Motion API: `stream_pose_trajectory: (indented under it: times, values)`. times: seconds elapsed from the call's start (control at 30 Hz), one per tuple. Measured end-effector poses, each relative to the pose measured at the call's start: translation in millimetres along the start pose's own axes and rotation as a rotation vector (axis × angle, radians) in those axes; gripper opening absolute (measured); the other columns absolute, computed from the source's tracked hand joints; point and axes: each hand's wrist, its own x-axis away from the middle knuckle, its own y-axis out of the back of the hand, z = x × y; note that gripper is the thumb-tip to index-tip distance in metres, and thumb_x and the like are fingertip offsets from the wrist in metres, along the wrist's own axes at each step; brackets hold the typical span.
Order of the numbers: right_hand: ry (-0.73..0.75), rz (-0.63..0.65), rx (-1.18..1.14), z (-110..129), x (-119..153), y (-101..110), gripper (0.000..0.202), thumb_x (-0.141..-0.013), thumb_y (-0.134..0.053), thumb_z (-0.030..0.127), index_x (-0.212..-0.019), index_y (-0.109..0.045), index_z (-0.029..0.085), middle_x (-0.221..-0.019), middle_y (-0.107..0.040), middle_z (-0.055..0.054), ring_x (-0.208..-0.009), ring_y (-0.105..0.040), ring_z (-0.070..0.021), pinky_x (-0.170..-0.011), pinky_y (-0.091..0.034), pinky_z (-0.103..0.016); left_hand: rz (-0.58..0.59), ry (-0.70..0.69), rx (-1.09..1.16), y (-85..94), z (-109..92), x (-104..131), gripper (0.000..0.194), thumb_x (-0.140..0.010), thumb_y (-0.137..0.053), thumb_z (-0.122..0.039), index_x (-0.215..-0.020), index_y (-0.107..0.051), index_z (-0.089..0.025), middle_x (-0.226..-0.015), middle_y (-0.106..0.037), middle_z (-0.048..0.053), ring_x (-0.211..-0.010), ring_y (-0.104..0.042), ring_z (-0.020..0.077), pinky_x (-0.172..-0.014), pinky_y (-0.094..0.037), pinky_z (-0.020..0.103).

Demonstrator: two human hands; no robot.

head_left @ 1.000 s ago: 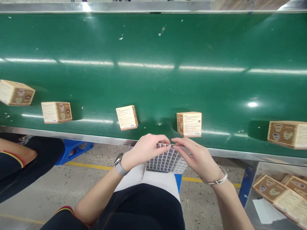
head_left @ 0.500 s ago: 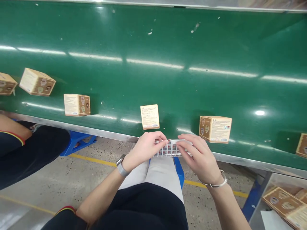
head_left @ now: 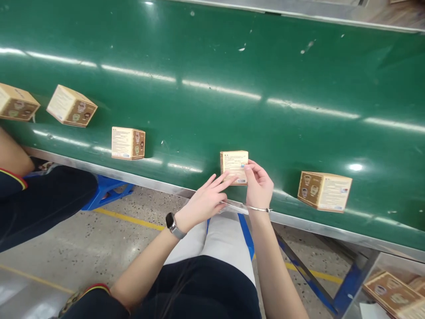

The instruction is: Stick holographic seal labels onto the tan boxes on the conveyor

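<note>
A small cream-and-brown printed cardboard box [head_left: 234, 160] stands near the front edge of the green belt, its text panel facing me. My right hand [head_left: 259, 186] is closed at the box's right side, thumb on the panel beside a small coloured sticker [head_left: 243, 165]. The fingers lie along that side. Stretched fingers of my left hand [head_left: 206, 201] rest on the panel's lower part. Below them, the pale edge of a clear sticker sheet [head_left: 232, 206] shows at the left thumb, seemingly held there; the rest of it is hidden.
Similar boxes stand on the green belt [head_left: 206, 119]: one box [head_left: 325, 191] to the right and several to the left, the nearest box [head_left: 128, 143] among them. A metal rail [head_left: 149, 180] edges the belt. Flattened cartons [head_left: 393, 288] lie lower right. Another person's arm [head_left: 13, 153] is at left.
Both hands have moved from the sticker sheet at the belt edge to the middle box. My right hand now grips its side; my left fingers touch its front. The boxes appear shifted rightward in view.
</note>
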Motion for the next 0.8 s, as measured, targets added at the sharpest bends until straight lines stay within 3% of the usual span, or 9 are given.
stream_pose_trajectory:
  times: [0.27, 0.43, 0.6, 0.7, 0.8]
  values:
    - [0.188, -0.068, 0.215, -3, -4, 9, 0.028, -0.076, -0.067, 0.046, -0.080, -0.064, 0.018, -0.104, -0.067, -0.011, -0.096, -0.066, -0.0226, -0.086, -0.054, -0.041, 0.017, -0.037, -0.002, -2.3, -2, -8, 0.016, -0.088, -0.059, -0.011, -0.074, -0.065, -0.015, -0.160, -0.028, 0.005, -0.150, -0.021, 0.0228, -0.123, -0.026, 0.045]
    - [0.390, -0.194, 0.452, -4, 0, 4, 0.022, -0.084, -0.063, 0.041, -0.081, -0.061, 0.019, -0.100, -0.065, -0.011, -0.095, -0.065, -0.0227, -0.082, -0.055, -0.040, 0.042, -0.046, -0.001, -0.6, -5, -13, 0.018, -0.088, -0.058, -0.011, -0.072, -0.065, -0.015, -0.159, -0.030, 0.008, -0.150, -0.022, 0.0226, -0.122, -0.027, 0.046]
    - [0.425, -0.303, 0.388, -6, -9, 11, 0.031, -0.084, -0.063, 0.030, -0.112, -0.055, 0.018, -0.118, -0.059, -0.015, -0.079, -0.068, -0.0180, -0.071, -0.056, -0.035, 0.039, -0.048, 0.090, 0.7, -7, -16, 0.018, -0.088, -0.058, -0.010, -0.073, -0.064, -0.015, -0.157, -0.033, 0.008, -0.149, -0.023, 0.0225, -0.122, -0.025, 0.047]
    - [0.470, -0.287, 0.460, 11, -12, 30, 0.020, -0.086, -0.057, 0.024, -0.105, -0.061, 0.018, -0.107, -0.064, -0.012, -0.079, -0.069, -0.0198, -0.075, -0.056, -0.037, -0.005, 0.005, 0.260, 8.7, -10, -13, 0.014, -0.091, -0.058, -0.016, -0.080, -0.065, -0.017, -0.147, -0.051, 0.007, -0.142, -0.039, 0.0217, -0.118, -0.033, 0.042]
    - [0.539, -0.039, 0.630, 43, 0, 49, 0.014, -0.090, -0.057, 0.027, -0.097, -0.066, 0.020, -0.095, -0.070, -0.009, -0.087, -0.069, -0.0221, -0.083, -0.055, -0.040, 0.007, 0.187, 0.451, 23.9, -13, -6, 0.011, -0.092, -0.058, -0.023, -0.087, -0.068, -0.020, -0.107, -0.075, 0.003, -0.105, -0.069, 0.0189, -0.093, -0.051, 0.031]
